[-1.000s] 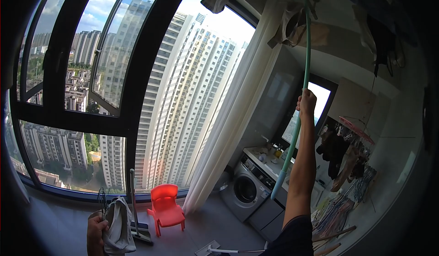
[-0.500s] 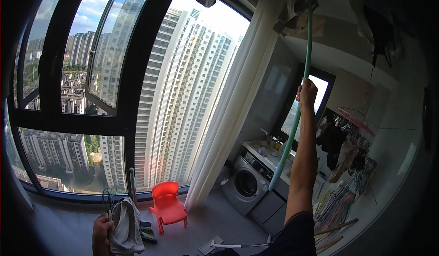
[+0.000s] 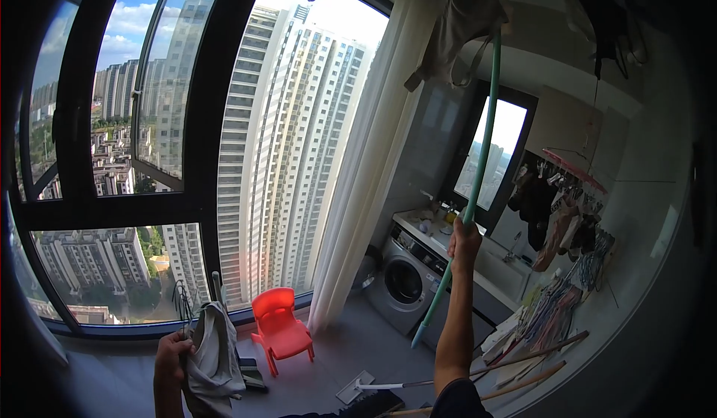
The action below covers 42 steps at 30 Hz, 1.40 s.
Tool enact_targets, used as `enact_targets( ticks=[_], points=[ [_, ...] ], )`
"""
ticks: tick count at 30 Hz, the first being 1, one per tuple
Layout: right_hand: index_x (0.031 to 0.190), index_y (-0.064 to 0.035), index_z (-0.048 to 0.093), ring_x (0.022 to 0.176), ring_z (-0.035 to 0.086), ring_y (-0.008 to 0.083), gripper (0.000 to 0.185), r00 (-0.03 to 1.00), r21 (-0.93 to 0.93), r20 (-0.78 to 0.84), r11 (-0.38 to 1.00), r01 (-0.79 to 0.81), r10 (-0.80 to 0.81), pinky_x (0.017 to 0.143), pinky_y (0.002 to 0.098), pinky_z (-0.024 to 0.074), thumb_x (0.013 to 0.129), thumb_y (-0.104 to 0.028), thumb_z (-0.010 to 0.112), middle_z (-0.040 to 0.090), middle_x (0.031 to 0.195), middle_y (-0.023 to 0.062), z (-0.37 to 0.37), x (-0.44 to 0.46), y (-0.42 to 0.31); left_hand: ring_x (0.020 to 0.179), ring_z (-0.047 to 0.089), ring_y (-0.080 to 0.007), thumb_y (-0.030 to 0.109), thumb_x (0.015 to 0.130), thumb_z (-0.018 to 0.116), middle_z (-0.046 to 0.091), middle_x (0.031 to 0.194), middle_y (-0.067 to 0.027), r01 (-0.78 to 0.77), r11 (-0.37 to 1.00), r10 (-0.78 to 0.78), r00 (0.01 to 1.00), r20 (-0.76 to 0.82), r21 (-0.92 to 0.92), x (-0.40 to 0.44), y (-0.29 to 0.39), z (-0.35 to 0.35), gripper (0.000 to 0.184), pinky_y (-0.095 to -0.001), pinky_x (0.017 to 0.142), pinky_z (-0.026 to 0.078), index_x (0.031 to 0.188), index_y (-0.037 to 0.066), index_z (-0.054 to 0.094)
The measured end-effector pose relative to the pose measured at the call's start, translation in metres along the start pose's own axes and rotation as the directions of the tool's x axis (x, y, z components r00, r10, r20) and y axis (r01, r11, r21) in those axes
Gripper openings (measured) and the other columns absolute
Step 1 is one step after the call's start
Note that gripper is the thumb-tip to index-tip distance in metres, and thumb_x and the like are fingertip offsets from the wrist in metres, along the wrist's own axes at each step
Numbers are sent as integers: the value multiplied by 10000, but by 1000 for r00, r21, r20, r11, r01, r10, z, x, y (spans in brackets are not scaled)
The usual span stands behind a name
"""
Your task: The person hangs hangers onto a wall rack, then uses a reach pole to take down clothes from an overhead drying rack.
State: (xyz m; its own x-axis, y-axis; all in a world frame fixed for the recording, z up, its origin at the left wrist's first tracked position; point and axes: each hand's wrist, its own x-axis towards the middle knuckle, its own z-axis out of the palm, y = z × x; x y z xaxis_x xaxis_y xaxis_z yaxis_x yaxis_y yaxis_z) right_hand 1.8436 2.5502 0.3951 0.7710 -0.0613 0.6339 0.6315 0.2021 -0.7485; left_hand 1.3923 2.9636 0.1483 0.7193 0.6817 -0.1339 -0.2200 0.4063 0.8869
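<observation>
My right hand (image 3: 464, 245) is wrapped round a long green pole (image 3: 487, 138), which rises from near the washing machine toward the ceiling. At the pole's upper end hangs a grey-beige strappy garment (image 3: 461, 31); how it is attached is hard to make out. Low on the left, my left hand (image 3: 173, 349) grips a pale grey garment (image 3: 213, 358). Dark thin wire loops, perhaps hangers (image 3: 181, 298), stick up beside that hand.
A red child's chair (image 3: 280, 328) stands near the window. A flat mop head (image 3: 355, 386) lies on the floor. The washing machine (image 3: 403, 280) sits beneath a counter. Garments hang from a pink rack (image 3: 571, 168), and several hangers (image 3: 553, 317) line the right wall.
My right hand and the pole have come down and slightly left. The garment at the pole's top hangs lower and shows more. My left hand has risen slightly with the grey garment.
</observation>
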Motion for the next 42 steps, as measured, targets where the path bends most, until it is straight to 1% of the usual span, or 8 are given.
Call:
enact_targets(
  ticks=[10, 15, 18, 20, 22, 25, 29, 42],
  points=[
    [496, -3, 390, 425, 370, 81, 401, 976, -449, -192, 876, -178, 100, 414, 350, 247, 796, -122, 627, 329, 434, 37, -125, -276, 191, 610, 493, -95, 130, 779, 591, 554, 680, -17, -169, 952, 143, 983, 117, 257, 32, 124, 82, 123, -212, 658, 396, 801, 8, 595],
    [490, 3, 396, 405, 378, 177, 392, 993, -610, -66, 783, -121, 102, 442, 398, 283, 781, -112, 632, 372, 429, 115, -187, -415, 209, 570, 468, -93, 344, 916, 597, 473, 638, 20, -23, 999, 8, 876, 481, 24, 70, 176, 134, 359, -218, 563, 395, 707, 71, 496],
    [557, 4, 480, 428, 456, 247, 330, 948, -599, 17, 762, -245, 319, 453, 412, 329, 802, -139, 649, 480, 488, 145, -203, -471, 192, 590, 534, -129, 458, 888, 638, 556, 667, -47, 14, 999, 7, 863, 505, -38, 83, 204, 173, 467, -253, 577, 470, 880, -9, 616],
    [531, 5, 393, 459, 390, 131, 359, 950, -557, 33, 795, -241, 311, 446, 368, 305, 765, -105, 641, 354, 467, 69, -202, -493, 184, 600, 541, -121, 486, 900, 607, 577, 687, -53, 108, 991, -31, 745, 666, -75, 90, 222, 194, 499, -240, 566, 468, 889, -12, 626],
    [518, 5, 347, 473, 356, 73, 387, 929, -544, 26, 785, -297, 369, 444, 341, 295, 750, -93, 639, 289, 458, 29, -202, -510, 177, 600, 549, -108, 533, 898, 583, 588, 699, -49, -63, 995, -8, 738, 675, 82, 96, 238, 207, 551, -222, 547, 457, 897, -16, 627],
    [510, 6, 336, 468, 352, 75, 410, 871, -571, -4, 714, -405, 491, 444, 332, 296, 762, -103, 641, 285, 454, 23, -197, -527, 164, 582, 544, -79, 417, 887, 647, 590, 696, -35, -387, 904, 200, 756, 623, 179, 82, 234, 235, 431, -202, 531, 442, 899, -14, 626],
    [534, 13, 386, 470, 381, 93, 393, 855, -664, 26, 649, -372, 518, 452, 336, 312, 786, -134, 651, 343, 459, 27, -199, -535, 160, 583, 532, -39, 72, 804, 666, 582, 688, -7, -383, 894, 74, 638, 766, 232, 108, 216, 231, 105, -186, 527, 428, 873, 4, 625],
    [683, 33, 520, 511, 454, 114, 300, 944, -702, -288, 634, -323, 162, 475, 336, 348, 823, -195, 657, 439, 522, 49, -184, -503, 186, 532, 481, -39, 91, 751, 645, 546, 620, 19, -419, 874, 238, 811, 534, 246, 105, 183, 195, 61, -190, 523, 366, 751, 48, 603]
  ],
)
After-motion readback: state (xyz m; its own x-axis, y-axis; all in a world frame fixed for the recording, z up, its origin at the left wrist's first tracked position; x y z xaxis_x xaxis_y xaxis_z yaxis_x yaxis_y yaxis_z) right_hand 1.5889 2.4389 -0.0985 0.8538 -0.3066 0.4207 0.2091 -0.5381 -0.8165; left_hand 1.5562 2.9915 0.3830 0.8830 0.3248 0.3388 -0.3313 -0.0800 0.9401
